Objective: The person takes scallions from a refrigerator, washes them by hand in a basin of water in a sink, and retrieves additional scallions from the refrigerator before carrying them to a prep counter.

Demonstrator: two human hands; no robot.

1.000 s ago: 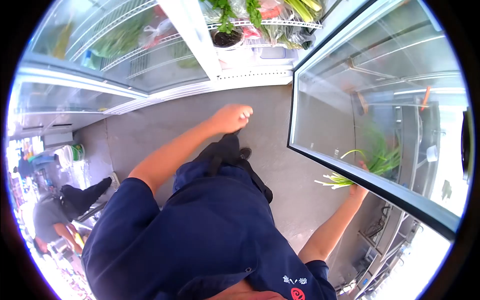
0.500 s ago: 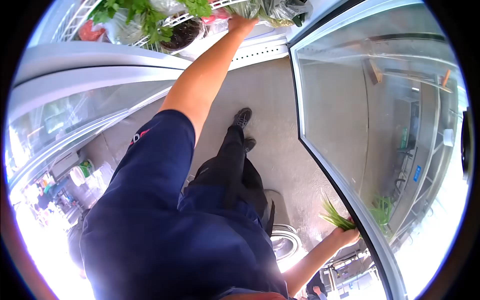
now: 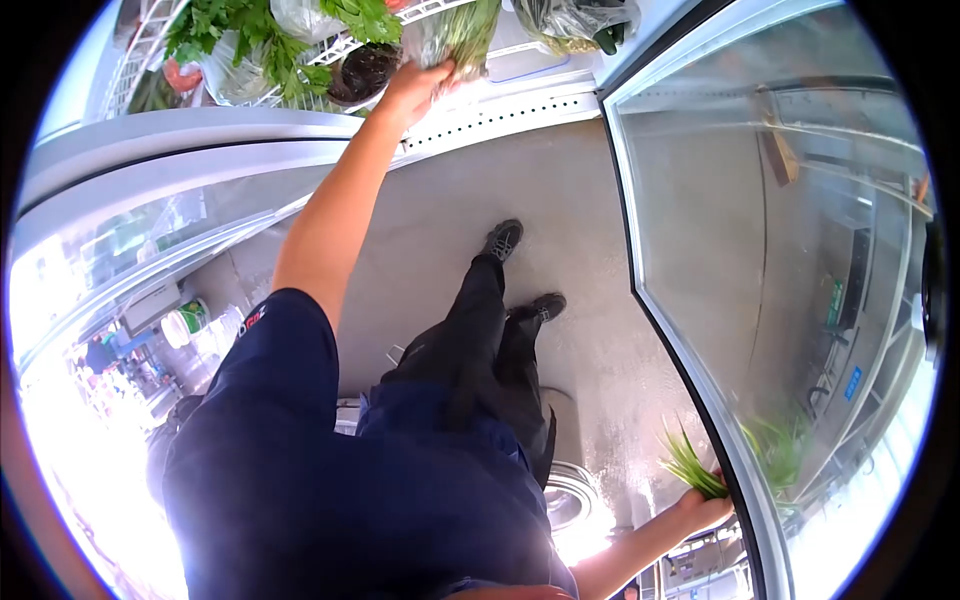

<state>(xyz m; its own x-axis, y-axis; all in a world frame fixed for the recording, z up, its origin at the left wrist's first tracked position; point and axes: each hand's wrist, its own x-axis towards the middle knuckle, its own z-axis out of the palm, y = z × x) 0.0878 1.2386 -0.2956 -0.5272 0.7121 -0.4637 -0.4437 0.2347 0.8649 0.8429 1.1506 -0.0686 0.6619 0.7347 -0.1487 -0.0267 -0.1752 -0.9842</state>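
My left hand (image 3: 410, 95) reaches into a glass-door fridge at the top of the view. Its fingers are closed on the near end of a clear plastic bag of long green stalks (image 3: 460, 38), at the shelf's front edge. Low on the right, my right hand (image 3: 706, 508) is closed round a bunch of thin green leaves (image 3: 690, 470), which look like scallions or chives. That hand is beside the edge of the open glass door (image 3: 690, 370); whether it touches the frame I cannot tell.
Leafy herbs (image 3: 245, 45) and bagged produce crowd a white wire rack (image 3: 150, 50) left of the bag. More dark-wrapped produce (image 3: 575, 20) lies to its right. A white fridge frame (image 3: 200, 130) stands at left. A coiled hose-like ring (image 3: 570, 495) is on the floor behind me.
My left hand has come left and closer to me, drawing the bag of stalks with it. The right hand is slightly lower and further right, still with its bunch. My feet are further apart.
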